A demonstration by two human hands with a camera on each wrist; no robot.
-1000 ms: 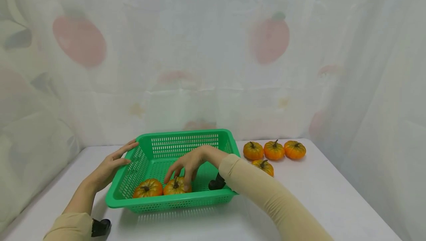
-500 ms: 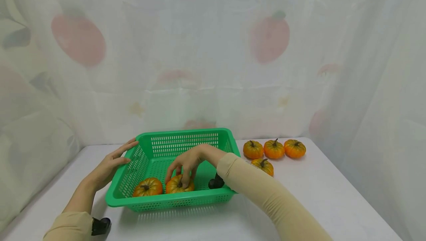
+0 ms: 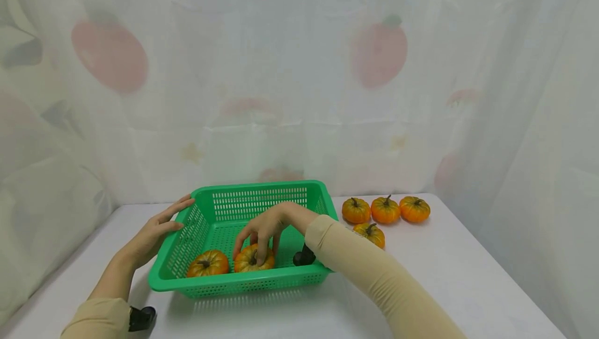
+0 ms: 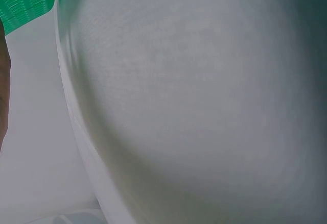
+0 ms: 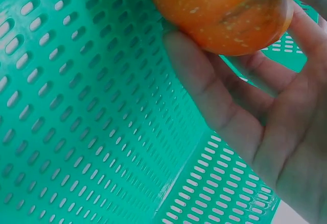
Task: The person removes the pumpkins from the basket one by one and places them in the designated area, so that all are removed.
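Right hand (image 3: 265, 227) on a pumpkin (image 3: 252, 260) in the green basket (image 3: 262, 278)

Its fingers curl over the pumpkin from above, low centre of the frame; the left hand (image 3: 152, 235) rests flat-fingered against the basket's left rim.

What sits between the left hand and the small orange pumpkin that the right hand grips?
In the head view, the green basket's slatted wall and a second orange pumpkin.

Green basket (image 4: 25, 2) corner top left; rest blurred pale surface, probably tabletop (image 4: 194, 106).
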